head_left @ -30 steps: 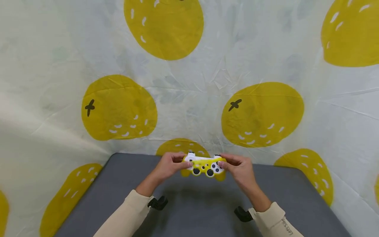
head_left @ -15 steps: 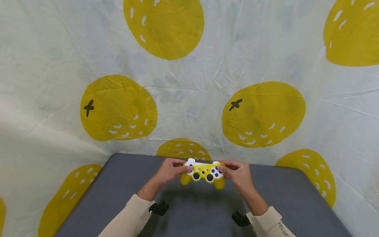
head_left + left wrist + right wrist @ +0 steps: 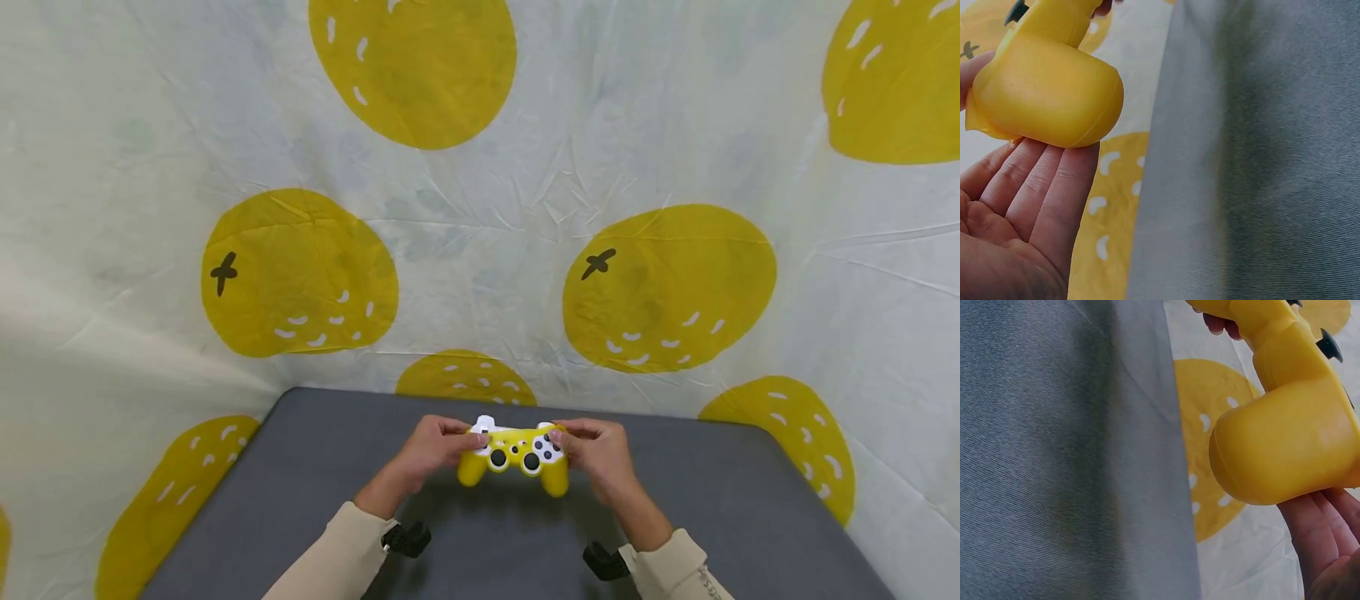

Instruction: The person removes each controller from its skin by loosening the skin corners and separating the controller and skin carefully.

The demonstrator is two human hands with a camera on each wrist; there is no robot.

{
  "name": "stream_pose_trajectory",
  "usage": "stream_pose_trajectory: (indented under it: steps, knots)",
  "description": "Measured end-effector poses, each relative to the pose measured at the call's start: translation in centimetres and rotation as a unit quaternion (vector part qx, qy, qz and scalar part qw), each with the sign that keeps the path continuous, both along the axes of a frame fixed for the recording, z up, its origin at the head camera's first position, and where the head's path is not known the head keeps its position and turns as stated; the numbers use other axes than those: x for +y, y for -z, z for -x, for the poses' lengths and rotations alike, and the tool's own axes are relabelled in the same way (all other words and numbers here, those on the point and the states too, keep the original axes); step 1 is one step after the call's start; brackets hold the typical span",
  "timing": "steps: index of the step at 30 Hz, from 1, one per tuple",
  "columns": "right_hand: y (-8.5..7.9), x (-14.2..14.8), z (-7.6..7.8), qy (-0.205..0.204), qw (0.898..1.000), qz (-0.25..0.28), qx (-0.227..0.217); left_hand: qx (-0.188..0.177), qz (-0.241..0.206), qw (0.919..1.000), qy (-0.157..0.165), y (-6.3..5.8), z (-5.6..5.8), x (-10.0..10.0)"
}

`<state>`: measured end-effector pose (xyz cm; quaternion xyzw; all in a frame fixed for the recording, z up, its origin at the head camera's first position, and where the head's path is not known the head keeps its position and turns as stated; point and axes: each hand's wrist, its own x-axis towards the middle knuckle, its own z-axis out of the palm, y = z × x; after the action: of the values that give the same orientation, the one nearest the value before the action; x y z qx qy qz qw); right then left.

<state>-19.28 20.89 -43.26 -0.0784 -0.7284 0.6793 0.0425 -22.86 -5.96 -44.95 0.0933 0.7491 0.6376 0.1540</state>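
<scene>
A yellow and white game controller (image 3: 514,439) with two black thumbsticks is held above the grey table, its front face toward the head camera. My left hand (image 3: 431,450) pinches its left end, thumb on the white patch by the direction buttons and fingers behind. At the other end my right hand (image 3: 600,454) pinches it the same way, thumb beside the round buttons. In the left wrist view a rounded yellow grip (image 3: 1054,90) rests over the left fingers (image 3: 1044,187). The right wrist view has the other yellow grip (image 3: 1285,440) above the right fingers (image 3: 1319,528).
A grey table (image 3: 315,492) lies under both hands, with a soft shadow below the controller. Behind and beside it hangs a pale cloth (image 3: 480,283) printed with yellow fruit shapes. Black wrist cameras (image 3: 407,540) sit at both beige sleeve cuffs.
Both hands have lowered the controller slightly toward the person. It has tilted so that more of its face and both yellow grips show. The hold at each end stays the same.
</scene>
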Motion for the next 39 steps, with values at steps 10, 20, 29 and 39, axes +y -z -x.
stream_pose_trajectory:
  steps: [10,20,29,39]
  knots:
    - [1.4,-0.2,0.0,-0.009,1.0,-0.024,-0.016,-0.025,-0.005,0.9997,-0.004,1.4,-0.1,-0.1]
    - [2.4,0.2,-0.7,-0.152,0.988,-0.041,-0.007,-0.045,-0.009,0.9988,-0.017,3.0,0.2,-0.7]
    - [3.3,0.2,-0.8,-0.153,0.987,-0.057,0.0,-0.034,0.007,0.9991,-0.022,3.6,-0.3,-0.6]
    - [4.0,0.2,-0.9,-0.153,0.987,-0.053,-0.002,-0.049,0.008,0.9988,-0.003,3.7,-0.5,-0.9]
